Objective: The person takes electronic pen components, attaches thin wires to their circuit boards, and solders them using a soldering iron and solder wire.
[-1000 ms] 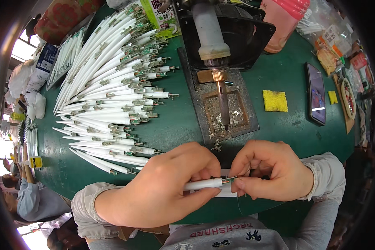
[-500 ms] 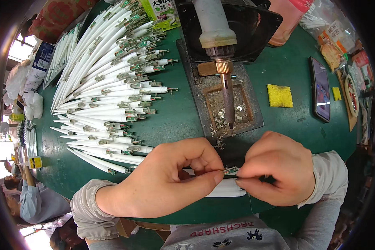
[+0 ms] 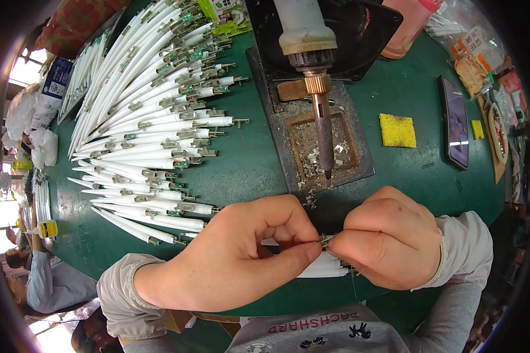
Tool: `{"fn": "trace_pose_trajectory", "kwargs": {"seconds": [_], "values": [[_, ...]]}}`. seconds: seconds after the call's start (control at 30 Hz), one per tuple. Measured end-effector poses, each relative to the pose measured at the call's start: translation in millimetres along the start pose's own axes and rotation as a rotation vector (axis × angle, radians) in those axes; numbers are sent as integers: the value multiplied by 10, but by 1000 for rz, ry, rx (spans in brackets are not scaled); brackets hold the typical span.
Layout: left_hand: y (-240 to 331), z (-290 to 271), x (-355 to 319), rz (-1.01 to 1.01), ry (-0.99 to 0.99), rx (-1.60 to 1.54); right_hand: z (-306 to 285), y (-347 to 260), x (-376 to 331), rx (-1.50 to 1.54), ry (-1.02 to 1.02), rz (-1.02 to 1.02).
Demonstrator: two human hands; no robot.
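Note:
My left hand (image 3: 224, 259) pinches a white tapered stick between thumb and forefinger; most of the stick is hidden by the hand. A small metal-and-green circuit board end (image 3: 325, 239) pokes out past the fingertips. Against that end, my right hand (image 3: 388, 238) has its thumb and forefinger pressed together; what they grip, if anything, is covered by the fingers. Under both hands lie more white sticks (image 3: 324, 270) near the table's front edge. Just beyond the hands, a soldering iron (image 3: 321, 117) points tip-down over a stand with a square tray (image 3: 291, 147) of solder scraps.
A large fanned pile of white sticks (image 3: 153, 120) with circuit-board ends covers the left of the green table (image 3: 229, 170). To the right are a yellow sponge (image 3: 397, 130), a phone (image 3: 454, 123) and a pink container (image 3: 407, 26). Another person's sleeve (image 3: 44, 282) shows at far left.
My right hand has moved slightly left, its fingertips closing over the board end, which now shows less. My left fingertips have shifted a little right.

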State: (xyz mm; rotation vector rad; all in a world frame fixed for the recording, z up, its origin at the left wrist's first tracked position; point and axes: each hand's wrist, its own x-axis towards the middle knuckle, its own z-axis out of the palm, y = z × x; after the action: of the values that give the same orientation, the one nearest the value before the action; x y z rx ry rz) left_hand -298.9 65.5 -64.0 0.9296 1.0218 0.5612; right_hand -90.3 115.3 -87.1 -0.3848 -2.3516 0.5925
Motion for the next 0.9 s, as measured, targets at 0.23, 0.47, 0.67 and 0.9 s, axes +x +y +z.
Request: {"fn": "trace_pose_trajectory", "kwargs": {"seconds": [0.23, 0.47, 0.67, 0.9], "values": [[32, 17, 22, -24, 11, -76, -5, 84, -18, -118, 18, -203], [30, 3, 24, -63, 22, -131, 26, 114, -31, -147, 36, -221], [69, 21, 2, -18, 65, -102, 6, 115, -20, -51, 9, -157], [12, -6, 28, 49, 91, -107, -95, 98, 104, 218, 5, 153]]}}
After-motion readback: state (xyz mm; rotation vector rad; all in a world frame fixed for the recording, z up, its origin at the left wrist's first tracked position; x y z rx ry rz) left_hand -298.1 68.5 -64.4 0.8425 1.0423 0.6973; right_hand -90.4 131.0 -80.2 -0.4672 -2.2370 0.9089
